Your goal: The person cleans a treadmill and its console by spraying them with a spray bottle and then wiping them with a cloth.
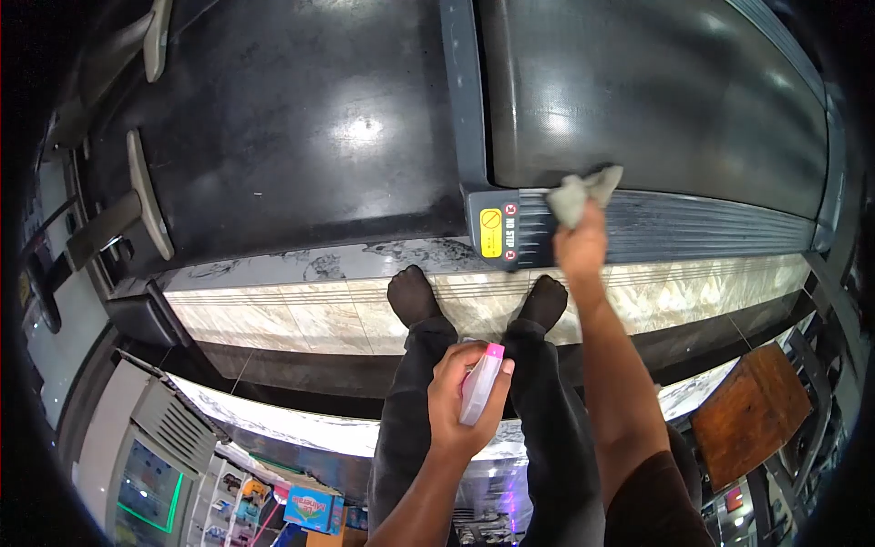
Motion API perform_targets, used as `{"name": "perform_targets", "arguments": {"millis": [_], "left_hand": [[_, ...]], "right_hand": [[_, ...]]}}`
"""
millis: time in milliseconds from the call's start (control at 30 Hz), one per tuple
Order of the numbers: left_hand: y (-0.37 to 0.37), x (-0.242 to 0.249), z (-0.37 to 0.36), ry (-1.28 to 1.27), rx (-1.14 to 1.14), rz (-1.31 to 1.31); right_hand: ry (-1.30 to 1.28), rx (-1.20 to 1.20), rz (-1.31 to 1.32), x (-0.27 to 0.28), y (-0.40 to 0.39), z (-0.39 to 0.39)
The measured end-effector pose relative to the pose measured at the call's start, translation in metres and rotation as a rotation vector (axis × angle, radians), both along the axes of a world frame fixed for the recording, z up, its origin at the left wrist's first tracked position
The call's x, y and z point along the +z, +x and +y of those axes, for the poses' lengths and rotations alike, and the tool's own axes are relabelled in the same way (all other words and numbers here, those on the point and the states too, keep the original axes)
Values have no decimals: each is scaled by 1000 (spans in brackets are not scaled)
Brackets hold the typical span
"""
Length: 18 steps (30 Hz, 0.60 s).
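Observation:
My right hand (581, 246) grips a crumpled light grey cloth (571, 201). The cloth rests at the ribbed black end cover (693, 224) of a treadmill, close to the edge of its dark belt (656, 100). Lower down, in front of my legs, my left hand (456, 401) is wrapped round a translucent plastic bottle (480, 390) with a pink top. Part of the bottle is hidden by my fingers. A yellow warning sticker (491, 233) and a "NO STEP" label (511, 232) mark the corner of the end cover, left of the cloth.
My feet in dark socks (415, 296) stand on a beige tiled step (319, 314). Grey metal supports (141, 196) stand at the left on a black floor (319, 118). A brown wooden board (752, 415) lies at lower right, a blue box (312, 509) at lower left.

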<state>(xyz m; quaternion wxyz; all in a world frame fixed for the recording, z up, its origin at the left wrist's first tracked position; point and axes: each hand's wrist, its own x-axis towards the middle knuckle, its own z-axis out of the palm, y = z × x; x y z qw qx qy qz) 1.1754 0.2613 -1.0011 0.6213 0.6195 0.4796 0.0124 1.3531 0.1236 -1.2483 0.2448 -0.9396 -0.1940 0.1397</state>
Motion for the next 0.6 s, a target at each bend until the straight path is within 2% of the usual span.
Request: {"name": "perform_targets", "arguments": {"millis": [33,67,100,133,200,300,367,433,467,533,600], "left_hand": [[1,0,-2,7,-3,4],[2,-1,-3,-3,-1,13],[2,-1,-4,-9,6,22],[4,-2,-3,-12,14,29],[6,-1,-1,-26,29,28],[2,0,1,-44,31,37],[1,-1,3,-52,36,33],[0,0,7,-60,54,25],[0,-1,8,-48,43,18],[1,-2,7,-27,22,1],[4,0,8,-49,26,22]], "right_hand": [[-54,-29,82,10,-26,14],[-1,134,-8,4,-45,22],[-76,204,146,26,-60,38],[-112,153,225,34,-73,49],[-289,253,373,59,-59,56],[-550,613,245,59,-10,12],[-622,549,35,55,35,-41],[-823,254,160,71,80,-60],[-804,106,152,72,89,-72],[-671,-96,129,67,88,-77],[-316,-115,7,16,68,-92]]}}
